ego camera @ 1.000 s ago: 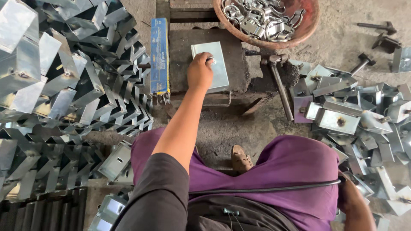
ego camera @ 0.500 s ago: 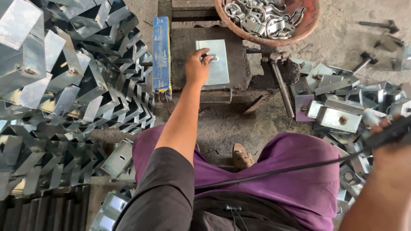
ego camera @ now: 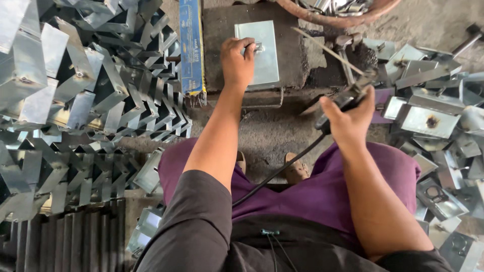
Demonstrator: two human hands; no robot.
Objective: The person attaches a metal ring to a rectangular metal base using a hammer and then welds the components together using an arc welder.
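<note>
Seated worker seen from above. The left hand (ego camera: pixel 237 59) presses a small metal fitting (ego camera: pixel 257 47) with closed fingertips against a flat rectangular galvanised steel plate (ego camera: pixel 261 53), which lies on the dark worn block serving as bench (ego camera: pixel 222 30), steadying both. The right hand (ego camera: pixel 348 118) is wrapped around a black cabled electrode holder (ego camera: pixel 348 103), its thin rod (ego camera: pixel 327 49) angled toward the plate. Folded steel brackets (ego camera: pixel 75 100) are stacked at the left, within reach.
</note>
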